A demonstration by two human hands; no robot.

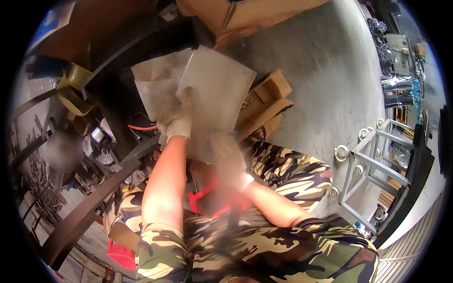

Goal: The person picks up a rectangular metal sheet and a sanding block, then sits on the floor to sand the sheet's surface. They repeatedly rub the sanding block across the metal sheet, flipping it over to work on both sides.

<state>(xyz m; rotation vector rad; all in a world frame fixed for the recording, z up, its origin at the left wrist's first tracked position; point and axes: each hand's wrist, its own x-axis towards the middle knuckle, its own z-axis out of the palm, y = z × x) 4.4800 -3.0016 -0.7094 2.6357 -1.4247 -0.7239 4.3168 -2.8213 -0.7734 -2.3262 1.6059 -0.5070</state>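
Both of my hands wear pale knit work gloves. My left hand (178,117) lies over a large grey-white sheet-like piece (217,80), with a finger stretched out along it near the fold. The piece has a straight crease or edge between two panels and looks like board; dust or a smear over the lens hazes it. Motion blurs my right hand (227,153), close to the piece's lower right corner. Whether it grips anything I cannot make out. Below it, a red strap-like part (194,203) shows between my legs, partly hidden by haze.
An open cardboard box (264,101) stands just right of the piece. A grey metal frame on casters (373,165) is farther right, beside a concrete floor (316,61). Dark metal bars (80,217), a yellow container (75,89) and a red crate (121,254) are at left.
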